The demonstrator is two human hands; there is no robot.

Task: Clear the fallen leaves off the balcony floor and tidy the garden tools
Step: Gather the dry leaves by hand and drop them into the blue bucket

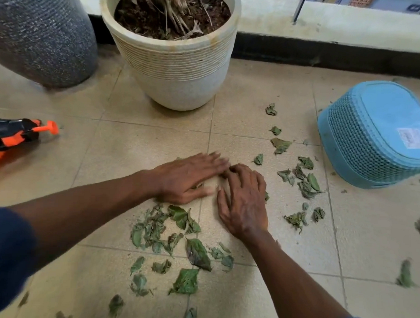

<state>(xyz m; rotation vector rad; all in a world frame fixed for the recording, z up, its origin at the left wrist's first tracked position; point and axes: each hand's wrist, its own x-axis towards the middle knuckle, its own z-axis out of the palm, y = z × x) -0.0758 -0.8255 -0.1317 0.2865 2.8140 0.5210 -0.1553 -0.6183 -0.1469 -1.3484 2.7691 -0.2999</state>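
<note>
Green fallen leaves (168, 233) lie scattered over the beige tiled balcony floor (123, 155), thickest just below my hands and in a second patch (303, 181) to their right. My left hand (187, 177) lies flat on the tiles, fingers straight and pointing right. My right hand (244, 203) rests palm down beside it, fingertips meeting the left hand's fingertips. A few leaf edges peek out from under both palms. An orange and black spray bottle (14, 135) lies on its side at the left edge.
A cream ribbed plant pot (176, 69) with soil stands just beyond my hands. A grey speckled pot (42, 36) is at the far left. A blue plastic basket (376, 133) sits overturned at the right. A low wall with a dark base (327, 53) runs along the back.
</note>
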